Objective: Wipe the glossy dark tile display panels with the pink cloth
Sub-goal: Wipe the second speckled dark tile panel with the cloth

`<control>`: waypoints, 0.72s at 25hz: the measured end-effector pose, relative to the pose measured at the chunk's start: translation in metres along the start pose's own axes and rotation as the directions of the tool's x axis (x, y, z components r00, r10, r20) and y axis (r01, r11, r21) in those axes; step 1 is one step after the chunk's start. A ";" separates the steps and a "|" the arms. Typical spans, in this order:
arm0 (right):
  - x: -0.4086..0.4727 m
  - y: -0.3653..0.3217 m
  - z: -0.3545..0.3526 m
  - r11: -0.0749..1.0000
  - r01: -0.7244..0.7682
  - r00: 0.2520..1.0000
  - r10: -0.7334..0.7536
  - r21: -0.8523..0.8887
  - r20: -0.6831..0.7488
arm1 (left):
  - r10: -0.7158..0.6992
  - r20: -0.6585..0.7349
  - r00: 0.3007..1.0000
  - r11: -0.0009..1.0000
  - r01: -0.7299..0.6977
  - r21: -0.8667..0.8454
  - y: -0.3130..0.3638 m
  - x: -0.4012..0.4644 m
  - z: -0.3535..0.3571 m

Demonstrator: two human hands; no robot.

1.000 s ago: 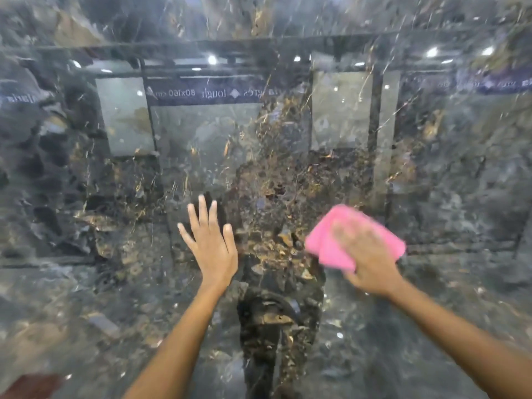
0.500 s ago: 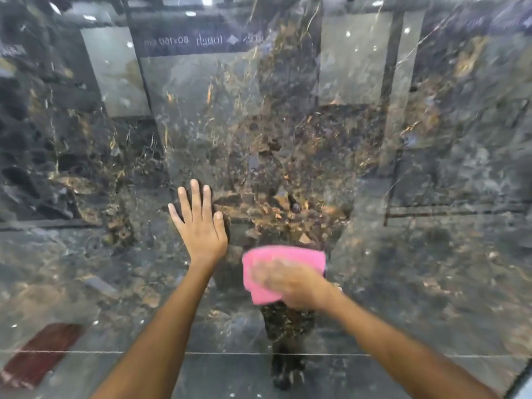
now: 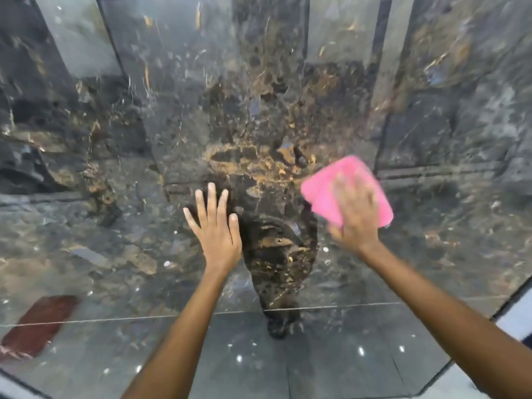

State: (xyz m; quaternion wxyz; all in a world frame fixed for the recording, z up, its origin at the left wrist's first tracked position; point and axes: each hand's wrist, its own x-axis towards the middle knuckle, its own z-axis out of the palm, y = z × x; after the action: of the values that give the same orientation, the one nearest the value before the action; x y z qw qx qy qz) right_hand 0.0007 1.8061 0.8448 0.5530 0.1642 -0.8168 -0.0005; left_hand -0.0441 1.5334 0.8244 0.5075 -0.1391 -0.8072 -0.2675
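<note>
A person wipes a glossy dark tile panel [image 3: 109, 249] veined with gold, the left hand [image 3: 214, 226] braced flat against it at the frame's centre, fingers straight and slightly spread. At three o'clock from that hand, well apart from it, the right hand [image 3: 355, 217] presses a folded pink cloth [image 3: 322, 187] to the surface; the hand is blurred, so whether its fingers lie flat or curl over the cloth cannot be told. A thin seam [image 3: 86, 321] crosses the panel toward six o'clock. To do this stroke well, the palm should probably stay broad on the cloth, pressure even, passes overlapping and carried down past the seam, while the bracing hand, which may leave prints on the gloss, is wiped over last.
</note>
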 end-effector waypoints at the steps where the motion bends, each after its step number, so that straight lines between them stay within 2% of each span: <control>1: -0.045 -0.008 0.012 0.957 0.287 0.945 -0.275 -0.043 0.177 | 0.011 0.035 0.999 0.999 -0.012 0.036 -0.008 -0.018 0.004; 2: -0.082 -0.009 0.020 0.852 0.524 0.797 -0.485 -0.012 0.359 | 0.041 0.058 0.997 0.996 -0.046 0.080 -0.019 -0.030 0.007; 3: -0.106 -0.012 0.025 0.777 0.630 0.681 -0.564 0.021 0.467 | 0.085 0.073 0.994 0.989 -0.093 0.113 -0.030 -0.037 0.011; 4: -0.111 -0.019 0.029 0.763 0.646 0.672 -0.576 0.011 0.466 | 0.133 0.070 0.989 0.980 -0.142 0.136 -0.040 -0.041 0.015; 5: -0.101 -0.033 0.032 0.811 0.585 0.739 -0.520 -0.025 0.429 | 0.173 0.052 0.983 0.971 -0.180 0.158 -0.046 -0.042 0.018; 7: -0.067 -0.066 0.047 0.939 0.334 0.907 -0.298 -0.078 0.298 | 0.205 -0.014 0.979 0.966 -0.199 0.167 -0.051 -0.043 0.025; 8: -0.060 -0.081 0.056 0.965 0.257 0.921 -0.227 -0.056 0.316 | 0.202 -0.034 0.979 0.970 -0.196 0.143 -0.052 -0.044 0.026; 9: -0.071 -0.093 0.065 0.948 0.314 0.887 -0.274 -0.051 0.372 | 0.209 -0.048 0.977 0.971 -0.202 0.125 -0.051 -0.045 0.026; 10: -0.097 -0.100 0.076 0.857 0.514 0.752 -0.432 -0.033 0.498 | 0.225 -0.056 0.973 0.969 -0.217 0.121 -0.050 -0.043 0.027; 11: -0.133 -0.101 0.087 0.697 0.713 0.530 -0.606 0.076 0.594 | 0.230 -0.050 0.972 0.967 -0.222 0.121 -0.052 -0.042 0.029; 12: -0.165 -0.091 0.090 0.542 0.811 0.277 -0.687 0.220 0.671 | 0.230 -0.047 0.972 0.967 -0.222 0.126 -0.054 -0.042 0.031; 13: -0.188 -0.079 0.089 0.450 0.846 0.138 -0.703 0.286 0.697 | 0.241 -0.052 0.969 0.963 -0.232 0.136 -0.055 -0.043 0.033; 14: -0.198 -0.066 0.084 0.441 0.843 0.126 -0.718 0.307 0.685 | 0.263 -0.066 0.963 0.956 -0.251 0.152 -0.055 -0.045 0.035; 15: -0.192 -0.058 0.076 0.527 0.799 0.208 -0.693 0.289 0.690 | 0.274 -0.081 0.958 0.952 -0.258 0.164 -0.055 -0.046 0.037; 17: -0.174 -0.051 0.067 0.734 0.671 0.568 -0.602 0.108 0.561 | 0.252 -0.100 0.963 0.961 -0.236 0.146 -0.054 -0.046 0.040; 18: -0.167 -0.051 0.061 0.852 0.524 0.720 -0.455 0.021 0.524 | 0.246 -0.111 0.963 0.964 -0.232 0.131 -0.054 -0.046 0.041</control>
State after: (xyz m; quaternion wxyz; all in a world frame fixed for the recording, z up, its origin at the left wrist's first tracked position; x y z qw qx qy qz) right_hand 0.0148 1.7914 0.6613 0.3058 0.3322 -0.8585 -0.2429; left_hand -0.0803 1.5151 0.7535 0.5935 -0.1885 -0.7649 -0.1649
